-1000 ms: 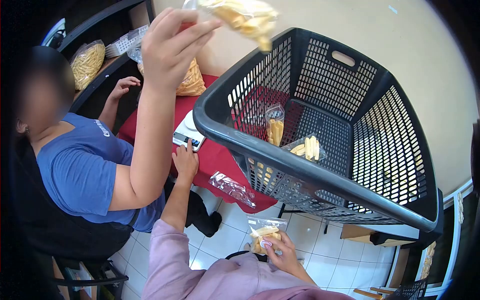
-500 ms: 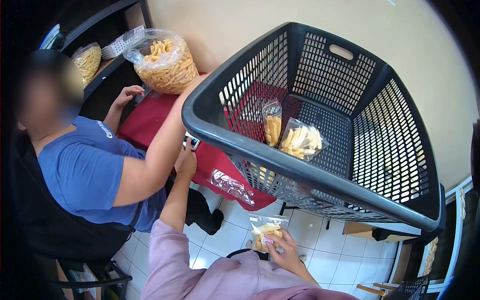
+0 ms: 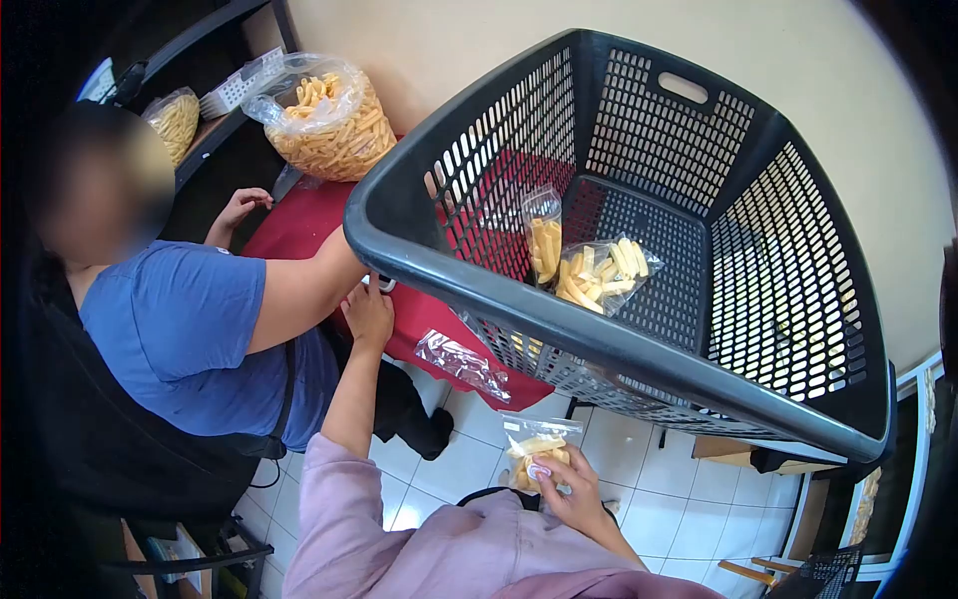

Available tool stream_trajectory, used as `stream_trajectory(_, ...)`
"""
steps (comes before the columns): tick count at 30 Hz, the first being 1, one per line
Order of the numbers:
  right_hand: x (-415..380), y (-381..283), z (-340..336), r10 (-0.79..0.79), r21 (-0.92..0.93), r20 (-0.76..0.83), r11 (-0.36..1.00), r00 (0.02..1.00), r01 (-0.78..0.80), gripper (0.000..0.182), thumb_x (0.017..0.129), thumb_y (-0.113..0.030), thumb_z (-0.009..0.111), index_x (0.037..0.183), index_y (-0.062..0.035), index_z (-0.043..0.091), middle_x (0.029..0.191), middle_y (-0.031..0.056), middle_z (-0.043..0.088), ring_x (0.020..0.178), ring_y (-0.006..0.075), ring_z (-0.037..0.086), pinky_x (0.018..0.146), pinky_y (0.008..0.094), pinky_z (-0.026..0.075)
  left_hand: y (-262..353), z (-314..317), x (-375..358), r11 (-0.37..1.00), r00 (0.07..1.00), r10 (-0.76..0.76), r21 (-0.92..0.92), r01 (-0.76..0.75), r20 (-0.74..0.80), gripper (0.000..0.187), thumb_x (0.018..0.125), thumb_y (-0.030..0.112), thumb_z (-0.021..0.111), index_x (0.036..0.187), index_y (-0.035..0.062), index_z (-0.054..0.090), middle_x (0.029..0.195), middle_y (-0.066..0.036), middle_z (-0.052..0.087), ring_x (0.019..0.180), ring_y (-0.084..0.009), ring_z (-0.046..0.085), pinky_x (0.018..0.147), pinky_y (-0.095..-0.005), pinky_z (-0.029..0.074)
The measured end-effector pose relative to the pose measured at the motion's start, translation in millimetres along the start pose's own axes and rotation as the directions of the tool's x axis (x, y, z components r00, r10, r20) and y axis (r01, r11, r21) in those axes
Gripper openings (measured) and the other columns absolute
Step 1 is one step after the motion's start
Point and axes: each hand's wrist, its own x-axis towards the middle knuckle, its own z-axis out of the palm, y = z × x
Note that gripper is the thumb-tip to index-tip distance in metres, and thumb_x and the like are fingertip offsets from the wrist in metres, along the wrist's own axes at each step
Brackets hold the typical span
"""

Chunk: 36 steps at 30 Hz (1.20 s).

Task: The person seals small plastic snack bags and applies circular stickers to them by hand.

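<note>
My right hand (image 3: pixel 576 492) holds a clear bag of yellow snack sticks (image 3: pixel 539 442) low in front of my body, its fingers closed on the bag's right side. My left hand (image 3: pixel 369 315) reaches to the red-covered table beneath the near left corner of the black crate (image 3: pixel 559 309). Its fingertips are at a small white object (image 3: pixel 383 284), mostly hidden by the crate; the grip cannot be made out. Inside the crate lie two filled bags, one narrow and upright (image 3: pixel 545 248), the other flatter (image 3: pixel 589 285).
A co-worker in a blue shirt (image 3: pixel 200 309) sits at the left, one arm passing behind the crate. A large open bag of snack sticks (image 3: pixel 334 130) stands on the red table (image 3: pixel 299 225). Empty clear bags (image 3: pixel 464 365) lie at its near edge. Shelves (image 3: pixel 215 120) stand behind.
The co-worker's arm has shifted right and lower behind the crate. The flatter bag in the crate has changed its lie slightly. My hands stay nearly in place.
</note>
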Motion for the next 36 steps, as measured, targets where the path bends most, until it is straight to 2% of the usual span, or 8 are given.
stream_trajectory(2,-1.0,1.4,-0.5,-0.014,-0.016,-0.007,1.000,1.000,0.014,0.022,0.073,-0.003,0.058,0.095,-0.0058,0.060,0.095,0.0187,0.052,0.082,0.0293,0.055,0.069,0.0308,0.045,2.6,-7.9,1.3,0.999,0.995,0.015,-0.038,-0.011,0.101,0.047,0.075,0.019,0.050,0.120,0.0118,0.041,0.105,-0.014,0.047,0.099,-0.0288,0.045,0.079,-0.0433,0.035)
stream_trajectory(5,-0.7,3.2,-1.3,-0.039,-0.047,-0.024,0.998,0.999,0.038,0.022,0.073,-0.002,0.059,0.094,-0.0054,0.060,0.095,0.0185,0.052,0.082,0.0291,0.055,0.069,0.0308,0.045,-2.8,-0.2,-0.2,0.993,0.997,0.081,-0.084,-0.080,-0.001,0.045,0.075,0.019,0.049,0.119,0.0123,0.043,0.105,-0.014,0.047,0.100,-0.0293,0.044,0.081,-0.0431,0.034)
stream_trajectory(12,0.7,-0.4,-3.7,-0.063,-0.032,-0.050,0.998,0.997,0.061,0.024,0.072,-0.002,0.060,0.095,-0.0065,0.060,0.096,0.0189,0.052,0.082,0.0296,0.056,0.069,0.0311,0.045,0.6,-4.2,-0.8,0.998,0.998,0.046,-0.040,-0.044,0.036,0.041,0.075,0.019,0.049,0.115,0.0121,0.046,0.103,-0.014,0.047,0.101,-0.0297,0.043,0.079,-0.0432,0.036)
stream_trajectory(14,1.6,-2.3,-5.1,-0.075,-0.032,-0.047,0.997,0.996,0.074,0.024,0.071,-0.003,0.060,0.095,-0.0069,0.060,0.096,0.0192,0.052,0.082,0.0294,0.056,0.068,0.0311,0.046,1.0,-3.3,-1.9,0.998,0.997,0.066,0.013,-0.066,-0.027,0.040,0.075,0.019,0.048,0.114,0.0118,0.046,0.099,-0.013,0.048,0.099,-0.0293,0.044,0.078,-0.0430,0.037)
stream_trajectory(23,10.6,-11.1,-10.3,-0.165,-0.033,-0.086,0.986,0.982,0.163,0.027,0.069,-0.007,0.064,0.096,-0.0091,0.060,0.096,0.0202,0.052,0.080,0.0280,0.057,0.064,0.0307,0.048,7.4,-16.7,0.3,0.997,0.999,0.044,-0.063,-0.046,-0.027,0.028,0.073,0.016,0.051,0.101,0.0119,0.050,0.091,-0.010,0.048,0.088,-0.0264,0.046,0.070,-0.0412,0.038)
stream_trajectory(30,8.3,-10.3,-7.3,-0.123,-0.009,-0.055,0.992,0.991,0.123,0.027,0.069,-0.006,0.064,0.096,-0.0085,0.060,0.095,0.0196,0.052,0.079,0.0274,0.057,0.064,0.0308,0.047,2.1,-4.4,-1.1,0.997,0.997,0.043,-0.068,-0.047,-0.071,0.027,0.073,0.017,0.051,0.100,0.0124,0.051,0.087,-0.009,0.049,0.085,-0.0254,0.047,0.068,-0.0404,0.038)
stream_trajectory(33,8.8,-6.3,-1.3,-0.176,-0.008,-0.056,0.984,0.983,0.176,0.027,0.070,-0.006,0.064,0.096,-0.0082,0.060,0.094,0.0198,0.052,0.078,0.0277,0.057,0.065,0.0307,0.046,5.4,-10.1,-1.5,0.994,0.995,0.044,-0.098,-0.052,-0.088,0.027,0.074,0.017,0.051,0.100,0.0125,0.050,0.086,-0.008,0.050,0.086,-0.0247,0.047,0.069,-0.0401,0.038)
stream_trajectory(36,8.8,-7.6,2.1,-0.150,0.005,-0.012,0.989,0.989,0.150,0.028,0.070,-0.006,0.064,0.097,-0.0083,0.060,0.094,0.0203,0.051,0.078,0.0281,0.056,0.065,0.0306,0.046,6.2,-17.1,0.1,0.997,0.999,0.034,-0.067,-0.036,-0.034,0.031,0.075,0.018,0.051,0.106,0.0143,0.049,0.087,-0.007,0.050,0.087,-0.0237,0.047,0.070,-0.0400,0.038)
